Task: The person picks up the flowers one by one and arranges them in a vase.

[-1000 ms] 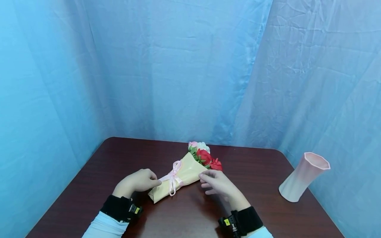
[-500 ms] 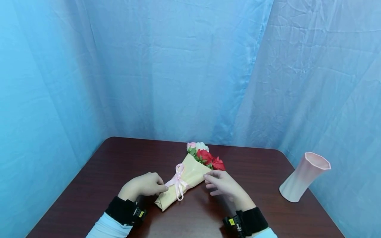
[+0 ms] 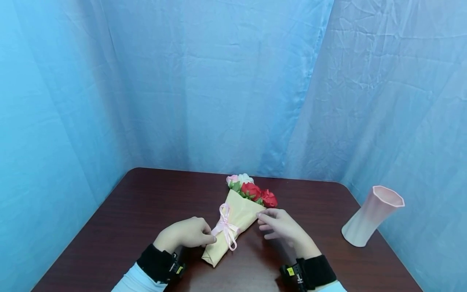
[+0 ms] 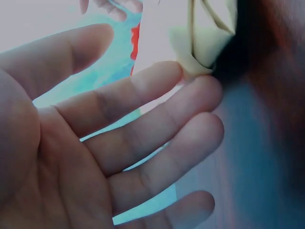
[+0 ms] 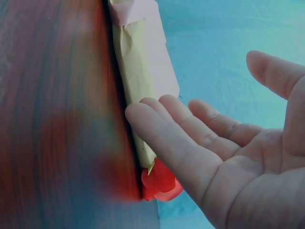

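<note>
A bouquet [image 3: 238, 211] in cream wrapping paper lies on the table, its flower heads pointing away. A pink ribbon bow [image 3: 227, 228] ties the paper, and red roses [image 3: 251, 190] with pink and white blooms show at the top. My left hand [image 3: 187, 234] is at the lower left side of the wrap. In the left wrist view its straight fingertips [image 4: 198, 98] meet the folded paper end [image 4: 202, 43]. Beside the upper right edge is my right hand [image 3: 282, 229]. The right wrist view shows its extended fingers [image 5: 162, 133] against the paper's side [image 5: 136, 71], thumb apart.
A pink-and-white vase [image 3: 372, 217] stands at the right edge of the dark brown table [image 3: 164, 190], appearing tilted in the head view. Blue curtains [image 3: 219, 81] hang behind and along both sides.
The bouquet has turned to a steeper angle, its wrapped end sliding right and nearer me. Both hands have shifted right and slightly nearer with it. The vase has stayed put.
</note>
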The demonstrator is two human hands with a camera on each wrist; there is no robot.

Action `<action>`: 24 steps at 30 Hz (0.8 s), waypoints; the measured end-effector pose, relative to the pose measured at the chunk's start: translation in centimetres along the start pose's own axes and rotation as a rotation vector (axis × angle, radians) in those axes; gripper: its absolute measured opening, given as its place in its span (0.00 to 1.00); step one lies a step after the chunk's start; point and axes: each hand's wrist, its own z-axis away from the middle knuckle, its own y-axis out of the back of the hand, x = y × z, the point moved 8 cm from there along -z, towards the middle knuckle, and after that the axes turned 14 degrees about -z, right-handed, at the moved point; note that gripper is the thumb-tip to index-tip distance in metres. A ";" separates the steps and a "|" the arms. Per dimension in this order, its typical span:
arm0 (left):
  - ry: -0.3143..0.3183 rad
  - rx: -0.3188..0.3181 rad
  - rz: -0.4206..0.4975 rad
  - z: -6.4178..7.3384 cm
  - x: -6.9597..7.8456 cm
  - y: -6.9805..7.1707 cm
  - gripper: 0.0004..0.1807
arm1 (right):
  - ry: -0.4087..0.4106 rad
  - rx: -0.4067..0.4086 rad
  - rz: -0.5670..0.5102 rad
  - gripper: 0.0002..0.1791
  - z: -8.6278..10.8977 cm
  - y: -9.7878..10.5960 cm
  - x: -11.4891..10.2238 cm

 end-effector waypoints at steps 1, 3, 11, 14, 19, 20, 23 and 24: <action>-0.007 -0.001 -0.007 -0.1 0.2 -0.2 0.18 | 0.001 0.002 0.001 0.30 -0.1 0.2 0.0; -0.021 -0.006 -0.015 -0.3 0.6 -0.4 0.19 | 0.005 0.006 -0.002 0.30 -0.1 0.5 0.0; -0.068 -0.018 -0.055 -0.6 2.3 -0.9 0.21 | 0.007 0.046 0.013 0.31 0.2 2.0 -0.1; -0.070 -0.030 -0.061 -0.7 2.8 -1.2 0.20 | 0.006 0.061 0.012 0.31 0.3 2.6 -0.1; -0.090 -0.030 -0.105 -0.9 3.7 -1.6 0.18 | -0.003 0.091 0.005 0.32 0.3 3.4 0.1; -0.095 -0.029 -0.115 -0.9 3.9 -1.7 0.18 | -0.006 0.097 0.001 0.33 0.4 3.5 0.1; -0.110 -0.042 -0.120 -1.0 4.5 -2.0 0.18 | -0.006 0.114 0.007 0.33 0.4 3.9 0.0; -0.117 -0.044 -0.121 -1.0 4.7 -2.1 0.17 | -0.006 0.118 0.006 0.32 0.5 4.0 0.0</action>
